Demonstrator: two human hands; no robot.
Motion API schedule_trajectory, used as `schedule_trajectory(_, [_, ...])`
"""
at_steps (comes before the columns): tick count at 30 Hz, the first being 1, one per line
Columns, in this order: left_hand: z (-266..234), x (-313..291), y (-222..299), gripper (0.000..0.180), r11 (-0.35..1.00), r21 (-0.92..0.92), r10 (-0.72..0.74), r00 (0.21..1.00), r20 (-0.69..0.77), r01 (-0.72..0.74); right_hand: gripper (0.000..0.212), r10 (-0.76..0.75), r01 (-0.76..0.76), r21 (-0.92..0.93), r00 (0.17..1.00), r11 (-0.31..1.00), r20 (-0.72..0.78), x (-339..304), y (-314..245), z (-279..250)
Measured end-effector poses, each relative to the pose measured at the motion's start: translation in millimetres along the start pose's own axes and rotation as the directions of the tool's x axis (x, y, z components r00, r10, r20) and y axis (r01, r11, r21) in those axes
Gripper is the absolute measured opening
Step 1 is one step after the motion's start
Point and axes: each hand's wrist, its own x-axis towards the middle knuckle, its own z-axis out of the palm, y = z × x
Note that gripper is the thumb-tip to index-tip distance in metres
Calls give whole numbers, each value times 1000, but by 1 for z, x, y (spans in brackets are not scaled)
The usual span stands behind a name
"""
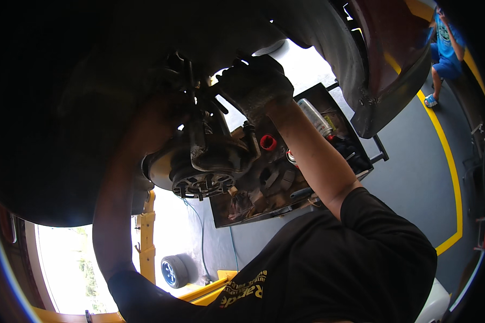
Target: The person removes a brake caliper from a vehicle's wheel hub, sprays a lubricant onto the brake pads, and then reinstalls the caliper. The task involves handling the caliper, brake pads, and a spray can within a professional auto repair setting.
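Under a dark wheel arch point(91, 107), a brake disc point(160, 168) and a wheel hub point(202, 184) with studs hang in front of me. A metal brake bracket point(198, 141) stands over the disc. My right hand point(261, 85), in a dark, dirty glove, is raised among the suspension parts above the disc. Its fingers look bent round something too dark to make out. My left hand point(159, 116) reaches up on the other side of the bracket, near the strut parts. Deep shadow hides its fingers.
Below the disc stands a tool cart point(242, 216) with a spray can point(314, 117), a red ring-shaped part point(268, 142) and loose parts. A wheel point(174, 271) lies near a yellow lift post point(147, 242). A person in blue point(446, 46) is at the far right, beyond the fender point(385, 91).
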Motion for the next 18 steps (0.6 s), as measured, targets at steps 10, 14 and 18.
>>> schedule_trajectory(10, [-2,8,-34,32,957,-286,-20,998,67,39,34,-388,383,-495,916,780,97,0,-4,-4])
schedule_trajectory(14, [-3,11,-31,31,968,-249,-17,997,71,34,34,-190,190,-190,982,963,19,-1,8,-3])
schedule_trajectory(18, [1,13,-35,31,954,-300,-10,997,73,31,34,-57,56,118,998,991,2,-3,18,-6])
